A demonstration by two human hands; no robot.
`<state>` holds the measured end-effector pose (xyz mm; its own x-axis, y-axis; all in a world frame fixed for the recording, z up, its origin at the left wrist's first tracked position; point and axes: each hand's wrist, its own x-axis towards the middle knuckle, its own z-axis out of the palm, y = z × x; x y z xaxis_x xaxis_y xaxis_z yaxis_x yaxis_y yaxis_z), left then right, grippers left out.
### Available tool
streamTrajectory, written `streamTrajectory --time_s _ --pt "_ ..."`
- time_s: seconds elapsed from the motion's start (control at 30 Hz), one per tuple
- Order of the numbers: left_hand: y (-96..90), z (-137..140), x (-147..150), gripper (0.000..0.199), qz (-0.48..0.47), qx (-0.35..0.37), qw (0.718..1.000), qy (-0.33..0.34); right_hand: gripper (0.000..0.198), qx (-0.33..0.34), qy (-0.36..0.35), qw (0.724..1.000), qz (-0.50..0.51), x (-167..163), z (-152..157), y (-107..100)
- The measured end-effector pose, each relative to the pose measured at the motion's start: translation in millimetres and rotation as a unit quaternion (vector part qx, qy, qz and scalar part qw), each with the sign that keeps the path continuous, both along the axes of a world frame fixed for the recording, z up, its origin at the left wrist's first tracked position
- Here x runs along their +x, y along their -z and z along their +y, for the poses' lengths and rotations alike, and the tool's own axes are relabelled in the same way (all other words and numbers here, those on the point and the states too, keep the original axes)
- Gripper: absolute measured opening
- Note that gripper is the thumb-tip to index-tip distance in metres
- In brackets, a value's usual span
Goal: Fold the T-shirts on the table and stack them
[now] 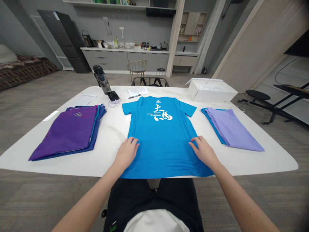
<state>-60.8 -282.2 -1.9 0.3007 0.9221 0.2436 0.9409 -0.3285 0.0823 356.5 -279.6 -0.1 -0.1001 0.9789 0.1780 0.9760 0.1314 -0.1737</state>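
Where the left hand [126, 152] meets the blue shirt [164, 138], flat on the desk [116, 124], cannot tell whether its grip pinches cloth; right hand [203, 151], opposite side, likewise. Uneven pull might skew or crease it.

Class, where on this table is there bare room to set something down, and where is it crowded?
The white table is bare between the purple pile and the blue shirt, and between that shirt and the lavender pile. The back left is crowded: bottle, phone, pen, printed sheet. A box fills the back right.
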Motion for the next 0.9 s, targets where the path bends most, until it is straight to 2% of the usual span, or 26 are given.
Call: streamTrajectory --time_s 0.1,0.2,0.3,0.4,0.5,0.63,0.77,0.83,0.9 --pt "8.0 15.2 -5.3 0.032 0.052 0.003 0.998 -0.022 0.027 0.014 -0.006 0.999 -0.044 5.8 11.6 13.0" --pt "11.8 9.8 -12.6 0.035 0.097 0.000 0.995 -0.034 0.029 0.014 0.021 0.995 -0.095 17.1 8.4 21.2" --pt "6.4 3.3 -18.9 0.038 0.109 0.009 0.992 -0.059 0.034 0.001 0.066 0.990 -0.121 26.4 6.1 17.6" --pt "-3.3 20.7 -20.9 0.041 0.084 0.036 0.992 -0.091 0.040 -0.009 0.094 0.986 -0.137 25.6 24.9 7.1" --pt "-9.5 72.6 -17.4 0.048 0.032 0.049 0.993 -0.102 0.043 0.034 0.084 0.993 -0.071 17.0 74.7 0.9" --pt "-7.2 175.9 -6.8 0.056 -0.014 0.019 0.994 -0.110 0.042 0.060 0.054 0.993 0.087 7.1 172.3 7.6" --pt "1.8 270.6 -2.7 0.059 -0.060 -0.046 0.982 -0.170 0.051 0.026 0.078 0.988 0.127 -0.1 258.6 16.8" --pt "7.4 302.8 -6.2 0.061 -0.089 -0.093 0.975 -0.180 0.058 -0.008 0.097 0.987 0.131 -3.3 286.0 19.7" --pt "13.4 323.5 -12.6 0.064 -0.108 -0.137 0.968 -0.180 0.065 -0.051 0.112 0.986 0.111 -4.3 302.2 22.8"
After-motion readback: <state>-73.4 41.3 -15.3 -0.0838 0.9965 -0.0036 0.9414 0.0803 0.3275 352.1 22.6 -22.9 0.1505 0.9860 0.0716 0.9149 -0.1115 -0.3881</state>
